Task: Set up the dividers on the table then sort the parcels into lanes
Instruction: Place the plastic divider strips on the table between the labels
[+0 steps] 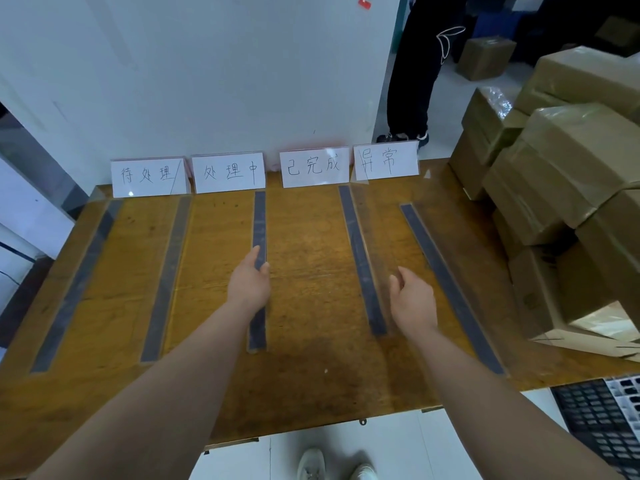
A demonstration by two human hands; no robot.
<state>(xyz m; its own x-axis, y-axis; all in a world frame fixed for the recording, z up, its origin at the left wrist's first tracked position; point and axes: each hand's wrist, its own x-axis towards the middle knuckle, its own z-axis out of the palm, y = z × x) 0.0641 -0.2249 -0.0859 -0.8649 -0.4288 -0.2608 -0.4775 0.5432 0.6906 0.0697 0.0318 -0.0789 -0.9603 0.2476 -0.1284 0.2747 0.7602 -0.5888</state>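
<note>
1. Five dividers lie front to back on the worktop (pixel 311 306). Their clear upright panes are hard to make out; only the dark base strips read plainly.
2. The left hand (pixel 249 284) pinches the middle divider (pixel 259 220) between thumb and fingers. The wrist hides part of its near stretch.
3. The right hand (pixel 414 299) has loosely curved fingers just beside the fourth divider (pixel 356 244). We cannot tell whether they touch its clear pane.
4. The parcels (pixel 554 174) are stacked at the worktop's right side, cut off by the frame edge.
5. Four label cards (pixel 313 168) stand along the far edge.
</note>
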